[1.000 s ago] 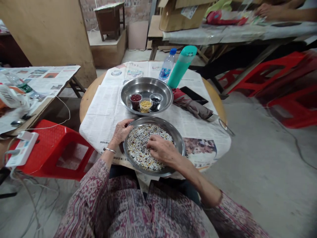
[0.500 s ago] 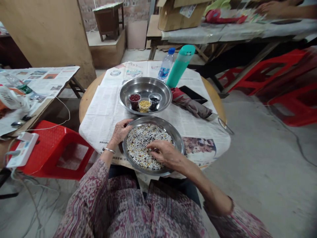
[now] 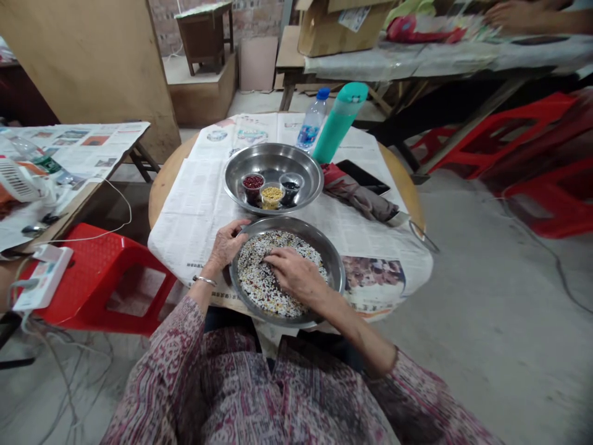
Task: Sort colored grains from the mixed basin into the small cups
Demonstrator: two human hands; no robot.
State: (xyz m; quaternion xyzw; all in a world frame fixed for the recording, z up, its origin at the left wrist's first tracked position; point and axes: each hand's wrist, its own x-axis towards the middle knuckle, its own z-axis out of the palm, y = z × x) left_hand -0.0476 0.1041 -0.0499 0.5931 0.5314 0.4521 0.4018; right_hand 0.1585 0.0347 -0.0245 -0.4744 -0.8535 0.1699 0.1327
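A shallow metal dish [image 3: 334, 262] holds a layer of white grains [image 3: 271, 293] mixed with yellow, red and dark ones. My left hand [image 3: 227, 246] is closed over the dish's left rim. Inside the dish, my right hand [image 3: 293, 273] has its fingertips drawn together down at the grains; whether anything is pinched between them is hidden. Just behind stands a deeper steel basin [image 3: 306, 162]. In it are three clear cups: one of red beans [image 3: 253, 182], one of yellow beans [image 3: 272, 194] and one of black beans [image 3: 290, 186].
Newspaper [image 3: 185, 213] covers the round table. A water bottle [image 3: 311, 123], a green flask [image 3: 340, 120], a folded umbrella [image 3: 361, 194] and a dark tablet or phone [image 3: 362, 176] lie behind and right. A red stool [image 3: 99, 272] carries a power strip [image 3: 44, 278]. Another person's hands [image 3: 514, 15] show at the far table.
My right hand has moved up and left across the grains, its fingers now closer together, and dark dish bottom shows beside it. My left hand stays on the rim.
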